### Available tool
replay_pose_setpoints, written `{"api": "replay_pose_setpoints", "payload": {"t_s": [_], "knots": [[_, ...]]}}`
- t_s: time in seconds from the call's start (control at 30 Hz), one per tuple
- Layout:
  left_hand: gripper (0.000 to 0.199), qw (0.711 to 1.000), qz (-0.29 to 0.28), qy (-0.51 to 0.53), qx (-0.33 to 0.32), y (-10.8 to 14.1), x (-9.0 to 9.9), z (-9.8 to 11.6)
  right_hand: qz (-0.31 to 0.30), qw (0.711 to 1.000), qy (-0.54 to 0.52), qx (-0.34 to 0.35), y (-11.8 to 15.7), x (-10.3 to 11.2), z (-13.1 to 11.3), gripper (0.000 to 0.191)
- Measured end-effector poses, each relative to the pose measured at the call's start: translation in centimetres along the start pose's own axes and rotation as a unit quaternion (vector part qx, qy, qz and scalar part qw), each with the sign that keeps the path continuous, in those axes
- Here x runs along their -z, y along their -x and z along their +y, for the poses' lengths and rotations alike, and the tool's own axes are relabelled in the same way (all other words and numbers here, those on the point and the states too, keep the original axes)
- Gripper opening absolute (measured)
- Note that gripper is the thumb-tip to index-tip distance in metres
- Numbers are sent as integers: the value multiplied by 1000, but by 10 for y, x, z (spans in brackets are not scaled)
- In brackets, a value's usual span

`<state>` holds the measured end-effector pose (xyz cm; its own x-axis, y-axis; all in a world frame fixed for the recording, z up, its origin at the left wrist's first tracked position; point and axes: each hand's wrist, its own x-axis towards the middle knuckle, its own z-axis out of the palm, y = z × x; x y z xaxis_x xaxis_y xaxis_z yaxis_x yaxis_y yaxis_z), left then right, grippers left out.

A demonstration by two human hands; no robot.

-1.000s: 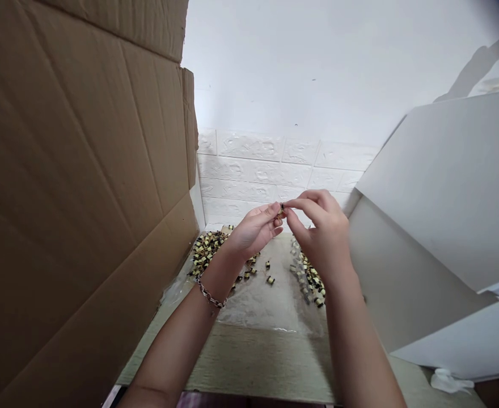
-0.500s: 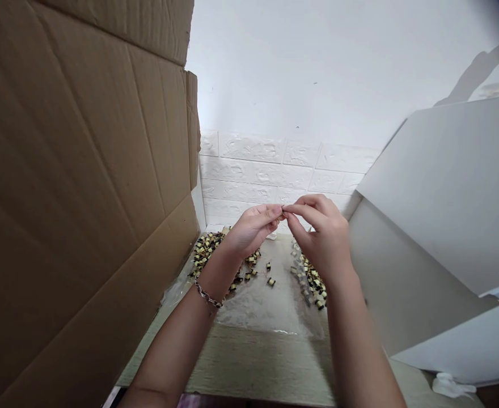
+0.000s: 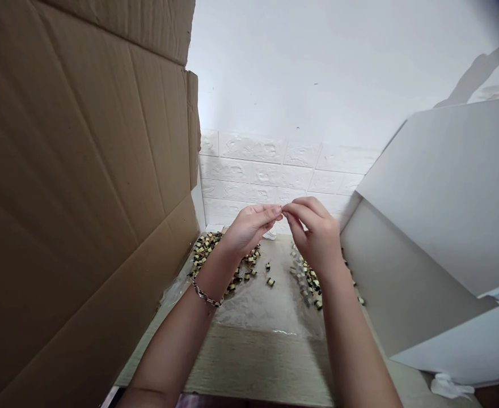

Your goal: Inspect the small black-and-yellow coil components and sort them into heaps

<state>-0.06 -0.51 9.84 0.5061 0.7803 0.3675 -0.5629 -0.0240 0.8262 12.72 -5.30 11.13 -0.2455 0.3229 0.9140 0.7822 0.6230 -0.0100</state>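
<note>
My left hand and my right hand meet fingertip to fingertip above the table, both pinched closed. Whatever sits between the fingers is too small and too covered to make out. Under my left forearm spreads a pile of small yellow and black wound parts, like little coils or transformers. A second pile of the same parts lies below my right hand, partly hidden by the wrist. Between the piles, a loose part rests on a clear plastic sheet, with another just behind it.
A tall cardboard panel walls off the left side. On the right stand white boards. Behind the table rises a white wall with a brick-pattern strip. A crumpled white scrap lies at the lower right.
My right hand has shifted slightly left and its fingers have drawn closer together. My left hand stays nearly in place. More parts show to the right of my right wrist.
</note>
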Motion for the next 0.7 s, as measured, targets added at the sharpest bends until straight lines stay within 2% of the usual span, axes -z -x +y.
{"api": "replay_pose_setpoints", "payload": {"t_s": [0.2,0.43,0.6,0.7], "knots": [[15,997,-9,79,18,-2,4,-6,-15,999,34,-14,2,-4,4,16],[16,987,-10,154,38,-3,3,-6,65,996,56,-19,3,-8,0,5],[16,989,-8,146,26,-2,3,-5,37,996,65,-47,2,-9,-4,8],[17,992,-12,127,16,-1,3,-4,52,996,45,-60,1,-9,-7,12]]}}
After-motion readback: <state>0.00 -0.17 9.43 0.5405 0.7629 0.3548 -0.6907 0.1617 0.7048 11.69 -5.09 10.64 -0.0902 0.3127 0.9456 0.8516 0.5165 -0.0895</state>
